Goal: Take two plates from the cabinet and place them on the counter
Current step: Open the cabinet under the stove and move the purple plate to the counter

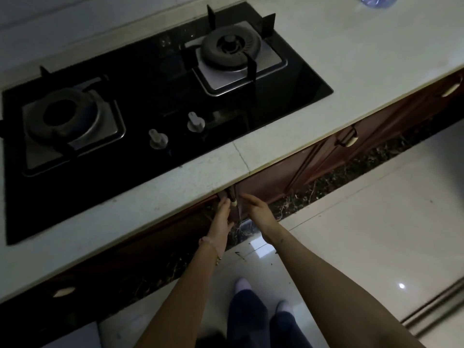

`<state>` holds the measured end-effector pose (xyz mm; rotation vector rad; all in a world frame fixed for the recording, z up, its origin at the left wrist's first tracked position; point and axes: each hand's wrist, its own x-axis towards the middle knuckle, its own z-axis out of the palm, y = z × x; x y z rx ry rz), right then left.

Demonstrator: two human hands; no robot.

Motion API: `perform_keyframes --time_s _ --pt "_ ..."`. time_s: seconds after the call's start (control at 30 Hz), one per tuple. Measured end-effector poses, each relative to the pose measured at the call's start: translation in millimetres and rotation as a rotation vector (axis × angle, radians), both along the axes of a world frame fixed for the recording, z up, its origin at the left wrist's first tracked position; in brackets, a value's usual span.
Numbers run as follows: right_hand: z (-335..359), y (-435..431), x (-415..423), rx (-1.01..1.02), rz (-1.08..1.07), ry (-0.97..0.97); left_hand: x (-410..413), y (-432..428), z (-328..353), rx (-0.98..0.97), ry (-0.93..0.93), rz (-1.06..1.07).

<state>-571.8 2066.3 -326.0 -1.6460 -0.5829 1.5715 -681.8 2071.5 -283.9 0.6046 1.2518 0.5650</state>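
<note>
Below the pale counter, dark reddish-brown cabinet doors run along its front edge. Both my hands reach under the edge where two doors meet. My left hand curls around a dark door handle with a light tip. My right hand lies with its fingers stretched out against the edge of the right-hand door, which stands slightly ajar. The cabinet's inside is hidden, and no plates are in view.
A black two-burner gas hob with two knobs fills the counter's left part. More doors with handles run off to the right. A clear bottle stands at the far right. Glossy floor tiles and my feet are below.
</note>
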Motion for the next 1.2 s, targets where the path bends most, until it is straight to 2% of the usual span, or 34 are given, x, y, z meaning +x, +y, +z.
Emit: perform_keyframes --time_s 0.23,0.43,0.53,0.6,0.7,0.8,0.87,1.03,1.2 --pt "-19.2 5.0 -2.1 0.065 0.081 0.013 -1.9 12.3 -26.3 0.049 -0.041 0.034" --pt "-32.7 -12.7 3.6 0.139 0.117 -0.154 1.2 -8.2 -35.5 0.092 -0.007 -0.015" --pt "-37.1 -47.0 14.7 0.168 0.159 -0.256 6.6 -39.9 -38.7 0.14 0.081 -0.144" --pt "-40.4 -73.4 22.9 0.179 0.115 -0.327 10.9 -65.5 -41.1 0.098 0.067 -0.136" --pt "-42.2 -107.3 41.8 0.175 0.062 -0.395 13.9 -103.9 -33.3 0.137 0.075 -0.262" --pt "-39.0 -130.3 62.0 0.158 0.083 -0.378 15.8 -130.2 -27.7 0.147 0.145 -0.09" --pt "-36.0 -143.2 73.7 0.15 0.096 -0.377 23.5 -139.2 -20.5 0.202 0.176 -0.063" --pt "-33.4 -173.2 97.4 0.142 0.073 -0.391 53.3 -153.8 -3.6 0.293 0.197 -0.303" --pt "-12.6 -207.3 125.0 0.093 0.026 -0.381 74.5 -176.1 7.4 0.209 0.176 -0.378"
